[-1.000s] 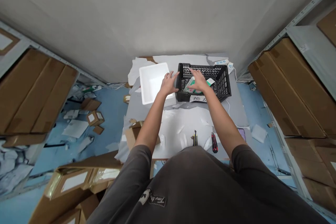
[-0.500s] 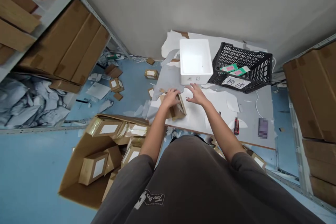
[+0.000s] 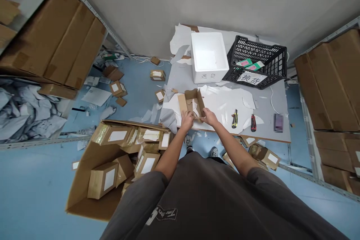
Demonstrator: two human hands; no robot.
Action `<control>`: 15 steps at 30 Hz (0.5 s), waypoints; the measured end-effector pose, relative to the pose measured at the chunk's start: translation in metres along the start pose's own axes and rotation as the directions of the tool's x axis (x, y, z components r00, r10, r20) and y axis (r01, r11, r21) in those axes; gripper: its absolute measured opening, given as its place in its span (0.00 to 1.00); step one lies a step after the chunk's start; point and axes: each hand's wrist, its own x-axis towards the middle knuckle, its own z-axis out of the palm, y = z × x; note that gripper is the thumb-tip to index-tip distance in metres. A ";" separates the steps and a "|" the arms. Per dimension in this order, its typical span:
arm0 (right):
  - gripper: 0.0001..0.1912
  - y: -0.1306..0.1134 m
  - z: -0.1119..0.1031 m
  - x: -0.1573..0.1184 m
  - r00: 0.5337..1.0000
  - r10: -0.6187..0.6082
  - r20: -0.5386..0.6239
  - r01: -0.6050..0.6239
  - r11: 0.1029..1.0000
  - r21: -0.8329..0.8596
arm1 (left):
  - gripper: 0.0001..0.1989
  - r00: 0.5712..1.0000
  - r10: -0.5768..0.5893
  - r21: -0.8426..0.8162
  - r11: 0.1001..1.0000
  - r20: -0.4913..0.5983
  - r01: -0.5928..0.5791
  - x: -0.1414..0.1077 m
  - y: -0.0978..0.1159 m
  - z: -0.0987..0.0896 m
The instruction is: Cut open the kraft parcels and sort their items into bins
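An open cardboard box (image 3: 200, 99) lies near the front edge of the table, with its flaps spread and some white paper inside. My left hand (image 3: 187, 120) is closed on the near left side of this box. At its near right corner, my right hand (image 3: 209, 116) grips the cardboard edge between thumb and fingers. Behind the box stands a white foam box (image 3: 210, 76), open at the top. To the right on the table lie a yellow and black cutter (image 3: 234, 118) and a red and black cutter (image 3: 253, 123).
A black crate (image 3: 277, 63) holding green and pink packets stands at the table's back right. A large carton (image 3: 81, 191) of small boxes is at my left. Shelves with cartons (image 3: 56, 37) flank both sides; a phone (image 3: 278, 123) lies at the right.
Both hands have moved toward the table's front edge and now grip the box, which stands open with a flap out to the left. The yellow cutter has come into view. The camera has shifted.
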 end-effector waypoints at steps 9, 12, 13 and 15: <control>0.26 0.075 -0.079 -0.126 0.943 0.026 -0.332 0.014 0.993 0.119 | 0.16 0.963 0.256 0.095 0.964 -0.085 -0.248 0.005 0.136 -0.012; 0.26 0.125 -0.108 -0.204 0.880 0.153 -0.450 -0.084 0.982 0.169 | 0.16 0.902 0.427 0.138 0.899 -0.058 -0.416 0.017 0.221 0.004; 0.26 0.145 -0.116 -0.234 0.850 0.206 -0.485 -0.128 0.974 0.189 | 0.15 0.874 0.485 0.142 0.868 -0.040 -0.476 0.022 0.253 0.013; 0.27 0.186 -0.125 -0.300 0.776 0.324 -0.541 -0.228 0.944 0.238 | 0.15 0.804 0.594 0.132 0.796 0.015 -0.591 0.029 0.322 0.038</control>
